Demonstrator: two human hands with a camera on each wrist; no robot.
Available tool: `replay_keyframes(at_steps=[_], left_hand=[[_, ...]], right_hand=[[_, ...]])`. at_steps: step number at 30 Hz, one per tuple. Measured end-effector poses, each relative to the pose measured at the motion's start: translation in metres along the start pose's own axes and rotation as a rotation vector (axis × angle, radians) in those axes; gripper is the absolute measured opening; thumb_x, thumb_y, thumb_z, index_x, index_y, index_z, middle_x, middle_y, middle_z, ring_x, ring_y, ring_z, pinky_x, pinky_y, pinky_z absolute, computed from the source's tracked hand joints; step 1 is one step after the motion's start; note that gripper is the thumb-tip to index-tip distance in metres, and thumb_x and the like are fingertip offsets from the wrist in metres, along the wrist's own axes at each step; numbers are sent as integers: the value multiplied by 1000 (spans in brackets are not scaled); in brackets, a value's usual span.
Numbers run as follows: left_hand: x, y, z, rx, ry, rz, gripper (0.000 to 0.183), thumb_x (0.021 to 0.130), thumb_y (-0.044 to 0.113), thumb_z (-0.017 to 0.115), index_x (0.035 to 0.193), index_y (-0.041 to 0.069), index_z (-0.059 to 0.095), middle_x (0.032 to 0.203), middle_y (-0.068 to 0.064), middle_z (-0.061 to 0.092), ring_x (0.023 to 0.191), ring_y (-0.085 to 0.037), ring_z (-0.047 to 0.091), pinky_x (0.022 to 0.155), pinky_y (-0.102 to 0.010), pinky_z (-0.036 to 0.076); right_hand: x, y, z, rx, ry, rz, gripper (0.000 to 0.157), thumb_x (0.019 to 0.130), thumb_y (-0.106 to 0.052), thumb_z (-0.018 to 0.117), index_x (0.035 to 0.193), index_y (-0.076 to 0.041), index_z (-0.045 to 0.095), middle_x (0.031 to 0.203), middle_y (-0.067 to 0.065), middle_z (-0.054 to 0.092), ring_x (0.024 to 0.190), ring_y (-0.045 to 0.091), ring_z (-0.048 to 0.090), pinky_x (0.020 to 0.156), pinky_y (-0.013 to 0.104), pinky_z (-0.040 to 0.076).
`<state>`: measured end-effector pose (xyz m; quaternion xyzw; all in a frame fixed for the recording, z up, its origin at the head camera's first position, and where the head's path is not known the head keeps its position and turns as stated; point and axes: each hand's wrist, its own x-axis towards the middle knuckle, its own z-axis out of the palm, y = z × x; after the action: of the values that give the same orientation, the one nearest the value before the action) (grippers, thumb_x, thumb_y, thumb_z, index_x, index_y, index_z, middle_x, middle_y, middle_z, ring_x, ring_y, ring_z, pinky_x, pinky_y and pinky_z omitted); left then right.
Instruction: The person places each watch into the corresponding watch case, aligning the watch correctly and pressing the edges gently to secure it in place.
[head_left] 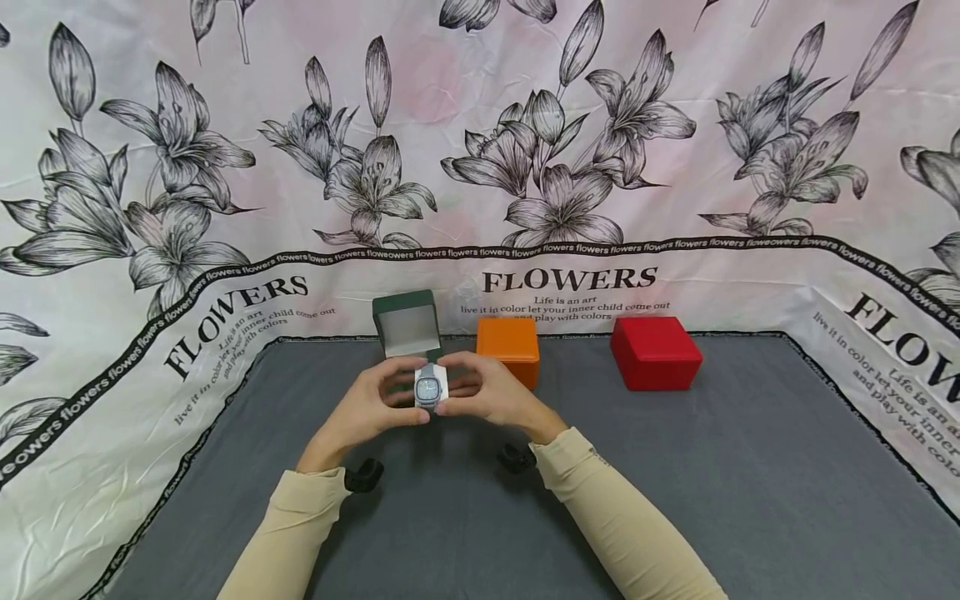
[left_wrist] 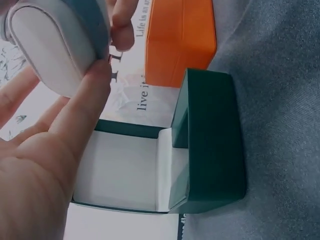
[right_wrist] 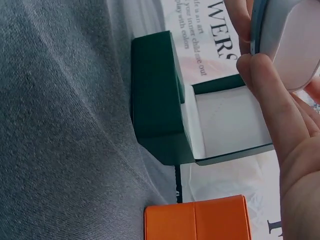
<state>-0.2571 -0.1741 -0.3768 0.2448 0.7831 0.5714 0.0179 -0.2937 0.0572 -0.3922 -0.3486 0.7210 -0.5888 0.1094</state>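
Observation:
Between both hands is a wristwatch (head_left: 428, 390) with a pale blue strap and squarish face, wrapped round a white cushion (left_wrist: 47, 47). My left hand (head_left: 372, 398) pinches it from the left, the thumb low at the watch's bottom edge. From the right my right hand (head_left: 495, 387) grips it with thumb and fingers. Just behind the hands stands a green box (head_left: 407, 323), its lid raised and its lining pale. The wrist views show the box's open inside and its green outer wall (right_wrist: 157, 95).
An orange box (head_left: 507, 346) stands right of the green one, and a red box (head_left: 656, 354) farther right; both are closed. Grey cloth (head_left: 465, 533) covers the table. A white flower-printed sheet (head_left: 450, 192) hangs behind and at the sides.

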Motion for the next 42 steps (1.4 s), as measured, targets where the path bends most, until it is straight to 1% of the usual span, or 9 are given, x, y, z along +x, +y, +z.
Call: replay_keyframes(at_steps=[7, 11, 14, 16, 19, 23, 29, 36, 42], left_hand=[[0, -3, 2, 58, 6, 23, 66, 74, 15, 84, 132, 10, 54, 131, -10, 51, 114, -27, 57, 91, -33, 50], [0, -4, 3, 81, 10, 16, 65, 74, 15, 83, 132, 11, 53, 131, -9, 50, 113, -28, 57, 91, -37, 50], [0, -2, 4, 115, 13, 37, 66, 76, 12, 82, 134, 12, 51, 135, -9, 46, 120, -29, 51, 95, -43, 47], [0, 2, 5, 120, 22, 69, 64, 77, 8, 80, 134, 9, 52, 139, -11, 43, 125, -31, 45, 98, -47, 44], [-2, 15, 7, 136, 33, 118, 55, 78, 3, 78, 129, 3, 57, 141, -15, 41, 129, -33, 40, 100, -52, 41], [-7, 34, 10, 187, 28, 149, 44, 79, 1, 76, 120, -3, 61, 137, -20, 46, 126, -36, 43, 97, -57, 41], [-9, 39, 12, 220, 46, 158, 41, 80, 1, 76, 119, -4, 62, 134, -22, 49, 124, -35, 46, 95, -56, 43], [-8, 36, 13, 225, 81, 140, 40, 81, 0, 74, 119, -4, 62, 134, -20, 49, 121, -35, 48, 89, -54, 48], [-8, 35, 11, 206, 80, 122, 40, 82, -1, 73, 120, -6, 61, 135, -25, 47, 121, -39, 48, 87, -57, 48]], right_hand=[[1, 0, 3, -25, -1, 5, 62, 81, -16, 77, 136, -5, 49, 123, 16, 57, 103, 23, 64, 85, 30, 53], [1, 1, 5, -41, -6, 20, 63, 82, -10, 76, 137, -3, 47, 124, 16, 57, 104, 26, 64, 86, 30, 53], [2, 3, 4, -54, -7, 12, 64, 82, -7, 76, 138, -2, 46, 126, 18, 56, 106, 30, 63, 86, 30, 52], [2, 4, 4, -67, -4, 8, 64, 81, -8, 76, 138, -2, 46, 126, 18, 55, 105, 29, 63, 86, 30, 53], [2, 4, 3, -83, 6, 8, 63, 81, -12, 77, 137, -5, 48, 124, 16, 57, 104, 24, 64, 85, 29, 53], [1, 4, 3, -77, 8, -6, 63, 81, -18, 77, 137, -8, 49, 124, 15, 57, 102, 20, 65, 84, 28, 53], [1, 5, 2, -92, -2, -47, 65, 81, -26, 77, 137, -10, 49, 126, 10, 57, 103, 17, 64, 85, 32, 53], [1, 3, 3, -154, -15, -101, 67, 80, -23, 78, 139, -13, 47, 136, 7, 50, 111, 21, 61, 92, 42, 49], [0, 2, 4, -213, -30, -145, 69, 81, -21, 78, 141, -14, 44, 138, 5, 48, 112, 18, 60, 93, 37, 49]])
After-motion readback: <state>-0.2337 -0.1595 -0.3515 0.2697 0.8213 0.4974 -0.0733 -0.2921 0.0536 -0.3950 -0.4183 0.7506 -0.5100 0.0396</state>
